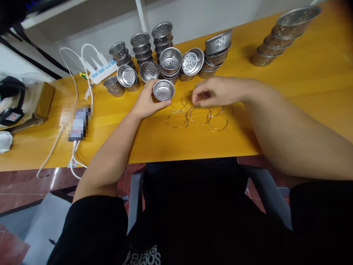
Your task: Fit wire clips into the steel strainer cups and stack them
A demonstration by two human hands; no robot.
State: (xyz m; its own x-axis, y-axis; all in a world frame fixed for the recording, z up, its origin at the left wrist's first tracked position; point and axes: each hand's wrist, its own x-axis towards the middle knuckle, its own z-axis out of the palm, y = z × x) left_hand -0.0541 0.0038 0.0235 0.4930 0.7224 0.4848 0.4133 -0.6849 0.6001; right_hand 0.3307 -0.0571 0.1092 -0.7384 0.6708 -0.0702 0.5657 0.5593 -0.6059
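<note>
My left hand (147, 101) is wrapped round a small perforated metal strainer cup (164, 94), its thumb along the near side and the open mouth facing up. To the right, my right hand (216, 92) hovers low over the table with its fingers curled together. Whatever they may pinch is too small or hidden to make out. Several thin, C-shaped wire rings (176, 127) lie loosely overlapping on the wood between and in front of my hands. Just beyond the held cup stands a stack of similar strainer cups (171, 60).
More stacked strainer cups (140, 42) line the back of the yellow wooden table (165, 147), with another leaning stack (264, 59) at the far right. At left are a white power strip (103, 74) with cables, a phone (79, 124) and black headphones (12, 99).
</note>
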